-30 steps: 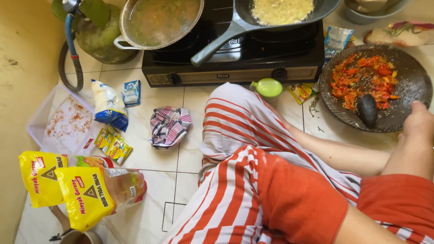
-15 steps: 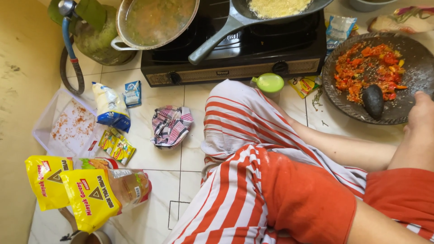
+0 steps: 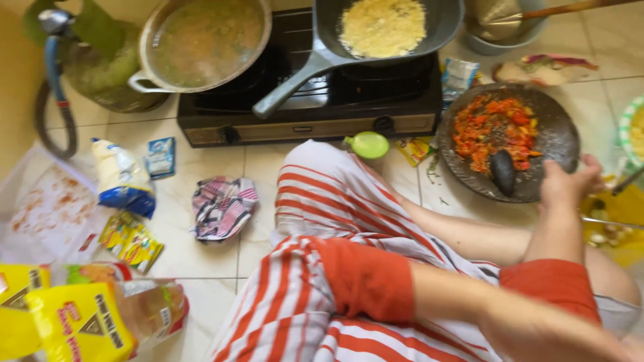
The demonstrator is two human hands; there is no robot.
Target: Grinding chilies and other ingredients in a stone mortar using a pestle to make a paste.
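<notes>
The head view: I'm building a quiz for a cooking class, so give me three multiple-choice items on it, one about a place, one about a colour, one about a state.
1. Where does the pestle lie?
A. in the stone mortar
B. in the frying pan
C. on the checked cloth

2. What colour is the small lid in front of the stove?
A. red
B. light green
C. black

3. What is the right hand doing?
A. gripping the pan handle
B. holding a packet
C. resting on the mortar's near rim

Answers: 1 A, the dark pestle sits inside the mortar beside the red chilli mash. 2 B, the lid shows pale green against the tiles. 3 C, the hand lies on the rim just right of the pestle and holds nothing visible.
</notes>
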